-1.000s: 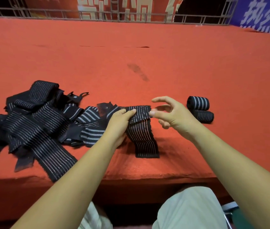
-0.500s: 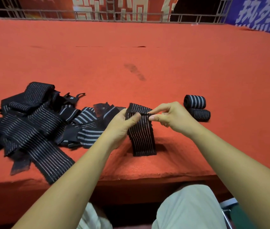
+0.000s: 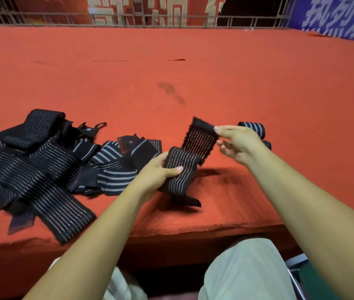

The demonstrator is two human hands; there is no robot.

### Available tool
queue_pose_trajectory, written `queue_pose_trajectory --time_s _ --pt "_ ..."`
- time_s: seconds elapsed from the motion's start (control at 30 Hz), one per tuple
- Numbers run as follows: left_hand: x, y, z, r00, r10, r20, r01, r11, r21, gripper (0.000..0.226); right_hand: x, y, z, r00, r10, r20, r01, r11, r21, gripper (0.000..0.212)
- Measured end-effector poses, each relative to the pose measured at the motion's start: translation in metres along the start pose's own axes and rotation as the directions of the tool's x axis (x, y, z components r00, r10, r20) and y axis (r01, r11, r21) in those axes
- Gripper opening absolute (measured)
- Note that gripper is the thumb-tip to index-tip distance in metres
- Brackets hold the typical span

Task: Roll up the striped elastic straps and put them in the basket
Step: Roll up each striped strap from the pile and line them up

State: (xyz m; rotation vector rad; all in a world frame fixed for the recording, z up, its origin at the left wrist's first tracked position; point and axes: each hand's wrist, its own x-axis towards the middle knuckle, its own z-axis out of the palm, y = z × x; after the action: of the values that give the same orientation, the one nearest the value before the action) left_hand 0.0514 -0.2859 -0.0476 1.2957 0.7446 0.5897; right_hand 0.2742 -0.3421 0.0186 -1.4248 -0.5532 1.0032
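Observation:
A black elastic strap with thin white stripes (image 3: 182, 169) is lifted off the red surface between my hands. My left hand (image 3: 161, 172) grips its middle, thumb on top. My right hand (image 3: 236, 141) pinches its far end, which stands raised and stretched. The strap's free end hangs down to the carpet near the front edge. A pile of several unrolled striped straps (image 3: 37, 161) lies to the left. Two rolled straps (image 3: 253, 127) lie stacked just behind my right hand, the lower one mostly hidden. No basket is in view.
The red carpeted platform (image 3: 193, 72) stretches far back to a metal railing (image 3: 128, 18). Its front edge runs just above my knees. A dark smudge marks the carpet mid-way back. A green chair seat (image 3: 310, 278) shows at lower right.
The strap lay draped over the carpet with both hands at its top end. Now my right hand has pulled one end up and right, and my left hand has slid lower along it.

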Motion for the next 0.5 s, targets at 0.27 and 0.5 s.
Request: queue_pose_trajectory --time_s 0.27,0.5 --pt "-0.008 -0.019 0.017 0.942 -0.187 0.28 0.211 0.976 -0.057 0.03 0.038 -0.025 0.003 0.963 -0.269 -0.023 0.268 0.963 -0.043 0.019" --pt "0.01 -0.027 0.033 0.966 -0.019 0.259 -0.049 0.965 0.257 0.029 0.076 -0.057 0.001 0.907 -0.421 0.004 0.395 0.849 -0.352 0.005"
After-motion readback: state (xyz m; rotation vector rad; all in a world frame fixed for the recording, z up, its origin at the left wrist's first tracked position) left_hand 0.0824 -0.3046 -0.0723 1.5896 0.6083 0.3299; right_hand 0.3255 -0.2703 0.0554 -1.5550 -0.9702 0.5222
